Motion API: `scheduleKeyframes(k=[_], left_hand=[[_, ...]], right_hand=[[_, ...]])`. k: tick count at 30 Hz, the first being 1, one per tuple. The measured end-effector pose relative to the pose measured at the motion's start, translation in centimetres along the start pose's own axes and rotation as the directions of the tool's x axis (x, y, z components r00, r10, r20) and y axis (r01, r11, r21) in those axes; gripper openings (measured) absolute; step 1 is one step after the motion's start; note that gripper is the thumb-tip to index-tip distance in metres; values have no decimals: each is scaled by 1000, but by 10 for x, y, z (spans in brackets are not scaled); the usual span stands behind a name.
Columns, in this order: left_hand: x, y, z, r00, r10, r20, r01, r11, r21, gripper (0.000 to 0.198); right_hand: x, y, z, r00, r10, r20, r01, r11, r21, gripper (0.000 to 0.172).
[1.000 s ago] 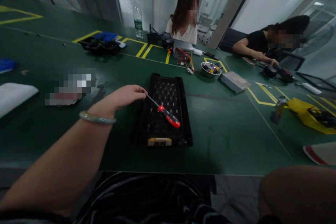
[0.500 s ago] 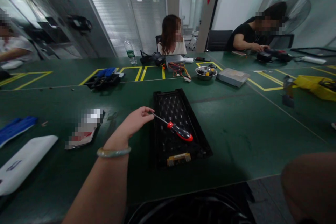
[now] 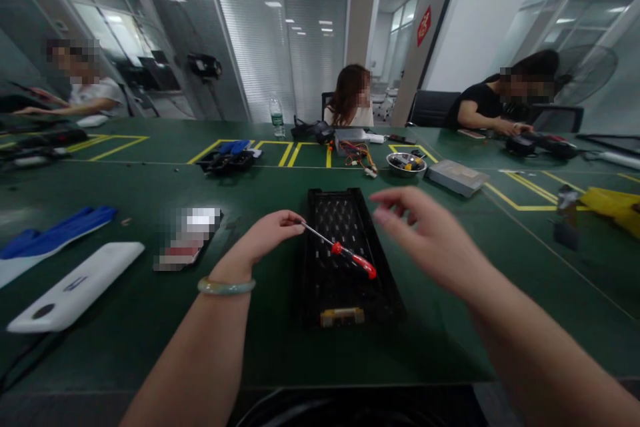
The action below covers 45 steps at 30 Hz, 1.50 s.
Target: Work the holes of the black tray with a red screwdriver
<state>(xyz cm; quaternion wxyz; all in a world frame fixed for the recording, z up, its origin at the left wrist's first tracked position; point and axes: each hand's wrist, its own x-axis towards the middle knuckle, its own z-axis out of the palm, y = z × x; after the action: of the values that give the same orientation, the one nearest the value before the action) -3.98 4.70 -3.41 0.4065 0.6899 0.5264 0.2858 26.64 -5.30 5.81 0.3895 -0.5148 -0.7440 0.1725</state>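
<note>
My left hand (image 3: 275,233) pinches the tip of a screwdriver (image 3: 354,260), whose red and black handle points down to the right. The screwdriver hangs over a black rectangular tray-like case (image 3: 383,280), which has rows of small bright marks inside and a yellowish part (image 3: 343,317) at its near end. To the right of the case, my right hand (image 3: 417,220) is in the air with its fingers apart and nothing in them. A pale green bangle is on my left wrist.
At left lie a white device (image 3: 77,287), blue gloves (image 3: 65,230) and a phone-like object (image 3: 190,240). Farther back are a metal bowl (image 3: 406,172), a grey box (image 3: 456,177), wires (image 3: 363,153) and a bottle (image 3: 277,117). Three people sit around the table.
My right hand has come in from the right, beside the case. My left hand still holds the screwdriver by its tip. The camera view has shifted, so the scene sits lower and farther right.
</note>
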Motion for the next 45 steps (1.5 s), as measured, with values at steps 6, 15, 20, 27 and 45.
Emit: scheduleKeyframes(k=[6, 15, 20, 27, 45], left_hand=[[-2, 4, 0, 1000, 5, 3, -5, 1000, 4, 36], [-7, 20, 2, 996, 31, 83, -31, 999, 6, 41], [-20, 34, 8, 957, 53, 287, -78, 994, 78, 30], [-43, 56, 19, 788, 81, 611, -238, 955, 179, 18], [-41, 53, 26, 834, 57, 549, -251, 925, 285, 20]], right_hand=[[-3, 39, 55, 933, 125, 337, 26, 911, -411, 38], [17, 38, 33, 970, 212, 120, -229, 962, 152, 34], [23, 65, 22, 965, 259, 39, -231, 770, 594, 70], [13, 75, 26, 951, 252, 179, -300, 616, 728, 64], [-6, 58, 41, 955, 85, -285, 130, 741, 658, 34]])
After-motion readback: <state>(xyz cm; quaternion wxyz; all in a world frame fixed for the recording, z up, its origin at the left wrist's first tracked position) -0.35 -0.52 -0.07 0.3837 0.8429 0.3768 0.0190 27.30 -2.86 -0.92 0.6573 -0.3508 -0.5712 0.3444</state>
